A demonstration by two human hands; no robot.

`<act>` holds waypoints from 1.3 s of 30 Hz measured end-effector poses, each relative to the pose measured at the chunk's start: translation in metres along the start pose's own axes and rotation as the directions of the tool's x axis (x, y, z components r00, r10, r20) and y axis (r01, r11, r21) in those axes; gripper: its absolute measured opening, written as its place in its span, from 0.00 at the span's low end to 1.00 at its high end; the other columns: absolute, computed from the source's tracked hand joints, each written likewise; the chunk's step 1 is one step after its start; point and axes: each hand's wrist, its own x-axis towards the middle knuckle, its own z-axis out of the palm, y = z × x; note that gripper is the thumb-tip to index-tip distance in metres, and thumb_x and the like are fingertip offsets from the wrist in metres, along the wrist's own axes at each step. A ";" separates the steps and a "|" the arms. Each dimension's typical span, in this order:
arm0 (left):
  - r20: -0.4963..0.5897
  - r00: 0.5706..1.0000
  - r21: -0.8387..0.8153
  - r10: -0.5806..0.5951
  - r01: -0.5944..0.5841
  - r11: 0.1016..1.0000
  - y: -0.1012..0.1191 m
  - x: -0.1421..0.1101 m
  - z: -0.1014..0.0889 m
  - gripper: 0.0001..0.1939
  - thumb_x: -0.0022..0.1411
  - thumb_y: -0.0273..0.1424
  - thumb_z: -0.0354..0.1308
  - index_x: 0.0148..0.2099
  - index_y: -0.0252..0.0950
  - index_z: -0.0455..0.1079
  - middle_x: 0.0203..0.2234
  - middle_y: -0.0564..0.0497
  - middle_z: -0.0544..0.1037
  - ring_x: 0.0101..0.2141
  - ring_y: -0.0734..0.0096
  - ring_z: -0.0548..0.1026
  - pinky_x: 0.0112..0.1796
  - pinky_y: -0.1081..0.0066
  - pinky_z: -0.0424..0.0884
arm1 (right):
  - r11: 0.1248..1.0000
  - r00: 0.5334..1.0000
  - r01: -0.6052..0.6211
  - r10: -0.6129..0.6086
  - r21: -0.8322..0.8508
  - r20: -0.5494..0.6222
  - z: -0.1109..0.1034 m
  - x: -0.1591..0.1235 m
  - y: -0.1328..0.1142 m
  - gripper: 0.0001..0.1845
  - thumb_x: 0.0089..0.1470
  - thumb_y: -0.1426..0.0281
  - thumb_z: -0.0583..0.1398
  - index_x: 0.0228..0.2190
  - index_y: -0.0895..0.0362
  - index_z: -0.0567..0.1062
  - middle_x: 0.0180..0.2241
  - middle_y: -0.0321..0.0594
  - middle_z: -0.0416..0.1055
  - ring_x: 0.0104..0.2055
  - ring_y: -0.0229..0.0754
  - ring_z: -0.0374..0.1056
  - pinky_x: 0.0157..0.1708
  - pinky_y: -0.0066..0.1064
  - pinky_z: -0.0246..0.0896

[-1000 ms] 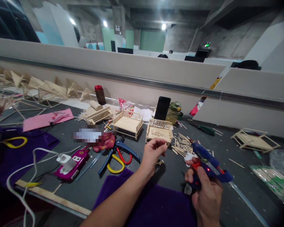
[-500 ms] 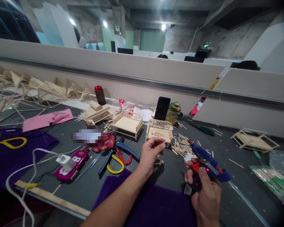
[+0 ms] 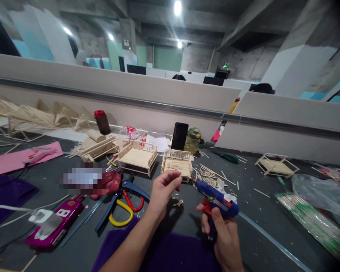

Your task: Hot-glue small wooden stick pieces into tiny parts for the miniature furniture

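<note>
My left hand [image 3: 166,189] pinches a tiny pale wooden piece [image 3: 180,176] between thumb and fingertips. Wrapped round the handle of a blue glue gun [image 3: 215,196] is my right hand [image 3: 222,226], with fingers by its orange trigger. The gun's nozzle points left, close to the pinched piece; whether they touch I cannot tell. A clear glue stick [image 3: 272,234] trails from the gun's back. Just behind my left hand stands a small wooden stick-built bed-like model [image 3: 177,158] with little pieces lying on it. A few wooden bits [image 3: 178,203] lie below on the dark table.
A second stick model [image 3: 137,156] stands left of the first, another frame [image 3: 277,166] at right. Cut sticks [image 3: 208,175] lie behind the gun. Blue cutters [image 3: 110,207], yellow-handled scissors [image 3: 121,217] and a magenta power strip [image 3: 58,223] are at left. A phone [image 3: 180,136] leans upright behind.
The glue gun has moved left and its nozzle has come up to the piece in my left hand. The view has turned right. A co-worker's hand at far left has gone from view.
</note>
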 end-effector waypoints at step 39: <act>0.065 0.997 0.155 0.028 -0.038 0.987 -0.002 0.002 -0.005 0.08 0.51 0.30 0.68 0.36 0.36 0.78 0.28 0.53 0.75 0.27 0.78 0.67 0.28 0.78 0.65 | 0.990 0.989 -0.137 0.135 0.024 0.064 0.002 0.002 -0.001 0.21 0.57 0.54 0.58 0.34 0.61 0.74 0.23 0.36 0.67 0.17 0.28 0.53 0.17 0.24 0.50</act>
